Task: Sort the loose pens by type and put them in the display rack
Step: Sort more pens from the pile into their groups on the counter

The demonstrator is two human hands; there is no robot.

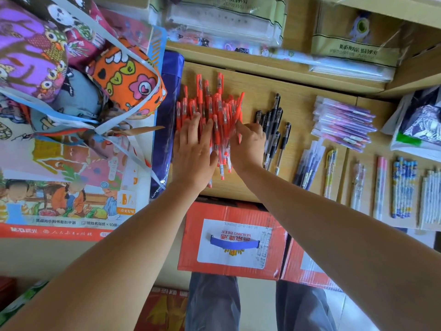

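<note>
A heap of red gel pens [210,103] lies on the wooden shelf [300,89], caps pointing away from me. My left hand [193,149] rests flat on the near left part of the heap, fingers straight and spread. At the heap's right edge my right hand [250,146] has its fingers curled and pinches a red pen that sticks up from them. Just right of that hand lies a small group of black gel pens [274,118], partly hidden by my right wrist.
Further right lie purple packaged pens [343,123], dark blue pens [307,168], a yellow pen [330,170] and blue-white pens [403,187] in rows. Colourful cloth bags [71,68] pile up left. A red beer carton [229,211] stands below the shelf edge.
</note>
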